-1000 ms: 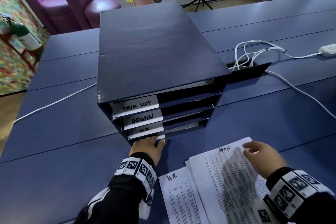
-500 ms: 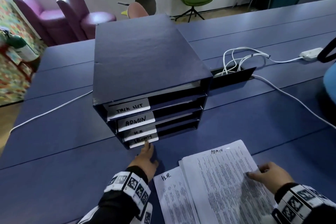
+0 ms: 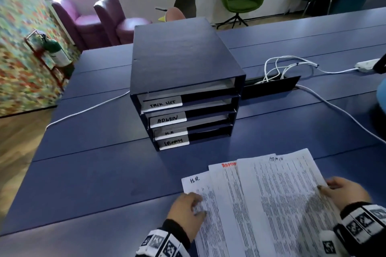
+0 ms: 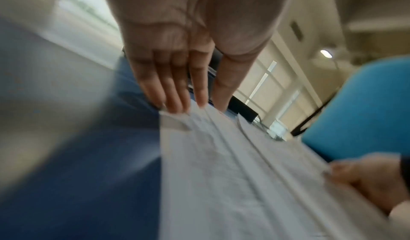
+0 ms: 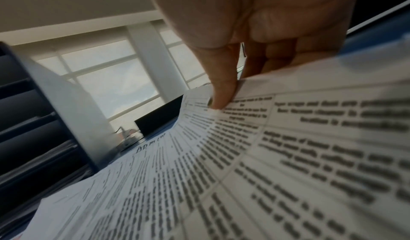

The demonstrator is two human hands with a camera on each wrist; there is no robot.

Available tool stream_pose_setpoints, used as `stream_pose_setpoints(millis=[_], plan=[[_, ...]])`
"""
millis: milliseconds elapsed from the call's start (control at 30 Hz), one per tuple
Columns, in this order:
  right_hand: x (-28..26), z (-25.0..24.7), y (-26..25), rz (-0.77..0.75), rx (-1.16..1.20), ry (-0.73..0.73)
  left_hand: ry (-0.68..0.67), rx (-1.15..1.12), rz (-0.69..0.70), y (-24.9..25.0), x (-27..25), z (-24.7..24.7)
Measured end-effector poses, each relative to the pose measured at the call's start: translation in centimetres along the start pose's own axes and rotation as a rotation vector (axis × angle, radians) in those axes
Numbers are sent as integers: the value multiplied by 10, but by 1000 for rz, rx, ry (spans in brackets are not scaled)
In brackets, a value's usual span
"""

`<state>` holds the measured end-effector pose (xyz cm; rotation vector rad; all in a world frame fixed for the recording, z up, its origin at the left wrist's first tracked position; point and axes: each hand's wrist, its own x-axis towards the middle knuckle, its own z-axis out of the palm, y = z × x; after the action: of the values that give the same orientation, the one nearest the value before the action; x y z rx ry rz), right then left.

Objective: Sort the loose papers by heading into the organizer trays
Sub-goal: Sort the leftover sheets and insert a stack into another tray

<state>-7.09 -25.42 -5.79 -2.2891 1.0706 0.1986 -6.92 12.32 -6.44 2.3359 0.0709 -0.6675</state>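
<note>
Head view shows our right hand pinching the top ADMIN sheet at its right edge; our left hand lies flat on the H.R. sheet beneath; thin, limp paper, best gripped by an edge; organizer ahead on the desk.

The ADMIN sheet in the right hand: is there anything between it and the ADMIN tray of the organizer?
Nothing visible blocks the way. The right hand pinches the top ADMIN sheet at its right edge. Only bare blue table lies between the sheet and the organizer. The ADMIN tray, second from the top, has an open slot.
</note>
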Motion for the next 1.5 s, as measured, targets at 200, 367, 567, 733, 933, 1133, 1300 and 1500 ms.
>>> stream_pose_setpoints(millis=[200, 367, 567, 733, 933, 1133, 1300, 1500], plan=[[-2, -9, 32, 68, 59, -34, -95, -511, -230, 15, 3, 28], [-15, 15, 25, 9, 184, -108, -139, -691, -347, 25, 12, 39], [-25, 40, 4, 18, 185, -74, -241, -732, -369, 35, 10, 46], [-20, 34, 2, 59, 210, -48, -262, -623, -253, 39, 7, 54], [-19, 32, -1, 57, 212, -53, -145, -465, -62, 50, 2, 68], [-20, 30, -1, 49, 271, -105, -44, -457, -51, 49, 11, 65], [-23, 31, -4, 43, 273, -168, -97, -367, -58, 46, 16, 61], [-26, 36, -9, 33, 242, -228, -78, -203, -54, 45, 14, 61]])
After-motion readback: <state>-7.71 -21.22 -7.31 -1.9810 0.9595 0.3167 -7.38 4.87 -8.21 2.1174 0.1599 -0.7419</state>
